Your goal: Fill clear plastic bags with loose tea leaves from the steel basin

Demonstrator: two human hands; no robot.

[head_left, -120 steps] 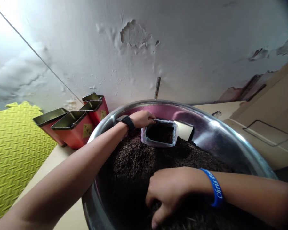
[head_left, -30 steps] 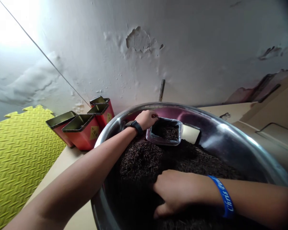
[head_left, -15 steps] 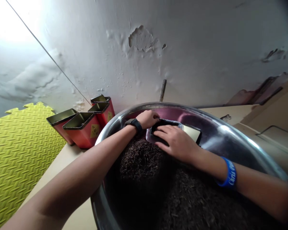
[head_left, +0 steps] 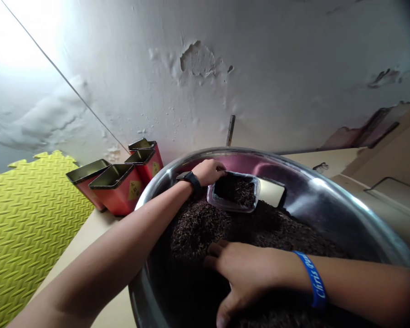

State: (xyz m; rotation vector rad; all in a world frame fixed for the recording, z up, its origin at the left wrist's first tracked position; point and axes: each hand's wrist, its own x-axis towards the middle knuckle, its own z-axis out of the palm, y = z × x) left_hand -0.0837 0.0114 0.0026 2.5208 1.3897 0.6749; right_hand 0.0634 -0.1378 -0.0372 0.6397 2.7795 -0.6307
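Observation:
A big steel basin [head_left: 345, 200] holds a heap of dark loose tea leaves [head_left: 198, 225]. My left hand [head_left: 208, 171], with a black watch on the wrist, grips the rim of a clear plastic-lined container [head_left: 234, 192] that sits in the heap at the far side and has tea inside. My right hand [head_left: 246, 275], with a blue wristband, rests palm down on the leaves at the near side, fingers curled into them; what they hold is hidden.
Several open red tins [head_left: 114, 184] stand left of the basin on a beige surface [head_left: 99, 237]. A yellow-green foam mat [head_left: 23, 223] lies further left. A peeling white wall [head_left: 205, 68] rises behind. A white card [head_left: 271, 191] leans inside the basin.
Half a second ago my right hand was over the container's mouth; it has come back to the near side of the heap. The container holds more tea than before. My left hand stays.

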